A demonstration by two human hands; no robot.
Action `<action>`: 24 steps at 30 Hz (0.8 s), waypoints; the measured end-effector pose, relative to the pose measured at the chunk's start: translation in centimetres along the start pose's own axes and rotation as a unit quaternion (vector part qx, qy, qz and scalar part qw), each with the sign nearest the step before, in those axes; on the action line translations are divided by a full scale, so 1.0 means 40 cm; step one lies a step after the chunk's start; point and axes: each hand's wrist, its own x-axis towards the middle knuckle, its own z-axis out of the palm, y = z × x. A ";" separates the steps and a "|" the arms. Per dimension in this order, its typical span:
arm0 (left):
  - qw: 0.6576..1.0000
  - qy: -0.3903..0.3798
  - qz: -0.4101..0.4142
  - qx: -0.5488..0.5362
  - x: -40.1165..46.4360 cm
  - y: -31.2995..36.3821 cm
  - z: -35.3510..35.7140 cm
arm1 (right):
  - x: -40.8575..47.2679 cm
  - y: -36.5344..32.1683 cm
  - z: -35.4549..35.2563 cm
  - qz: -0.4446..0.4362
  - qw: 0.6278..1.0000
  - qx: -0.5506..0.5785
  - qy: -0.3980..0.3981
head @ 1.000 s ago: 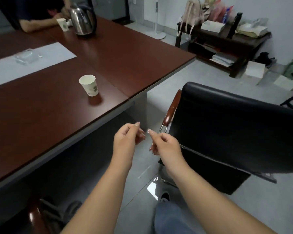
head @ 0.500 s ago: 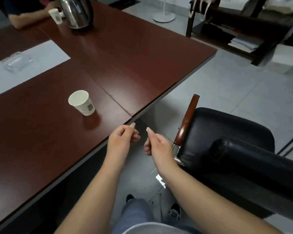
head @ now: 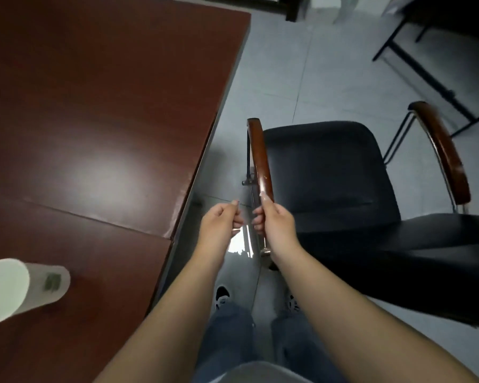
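Both hands are up over the gap between worktop (head: 94, 106) and chair (head: 324, 172), just beside each other and not touching.

- Left hand (head: 220, 221): narrow. Fingers are curled into the palm, thumb tip (head: 234, 204) is up against the index finger. Nothing visible in it. It sits above bare floor (head: 282, 78), just off the worktop's right edge.
- Right hand (head: 277, 222): fingers curled as well, thumb (head: 265, 199) pointing up along the near armrest (head: 257, 156). The hand overlaps the near end of that armrest, with the curled fingers showing on its left side. I can't tell if it's actually gripping the wood or only in front of it.
- Near armrest: brown wood on a metal support, on the side of the chair facing the worktop. It runs roughly parallel to the worktop's right edge, with a strip of floor between them.
- Chair: black padded seat, standing on the floor right of the worktop. Its backrest is towards the camera at lower right. The far armrest (head: 445, 153) is on its other side, well apart from both hands.
- Paper cup (head: 25, 288): white with a small green mark, on the worktop's near section. It's on this side of the seam (head: 94, 219) between the two panels, set in from the right edge and well apart from the hands. Its mouth faces the camera.
- Below the forearms: jeans (head: 230, 333) and the toe of a shoe (head: 221, 295) on the floor, between the worktop and the chair.
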 end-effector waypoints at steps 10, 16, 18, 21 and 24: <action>0.986 -0.015 -0.167 -0.008 0.215 -0.076 0.090 | 0.229 0.079 -0.024 0.191 0.971 0.056 0.128; 0.983 -0.082 -0.157 0.051 0.327 -0.100 0.156 | 0.282 0.144 -0.019 0.225 0.972 0.013 0.074; 0.978 -0.118 -0.168 0.045 0.345 -0.124 0.175 | 0.290 0.154 -0.028 0.218 0.974 0.016 0.065; 0.979 -0.126 -0.158 0.017 0.359 -0.148 0.182 | 0.293 0.161 -0.029 0.214 0.975 0.010 0.066; 0.981 -0.129 -0.147 0.018 0.359 -0.157 0.184 | 0.294 0.170 -0.033 0.206 0.976 0.009 0.073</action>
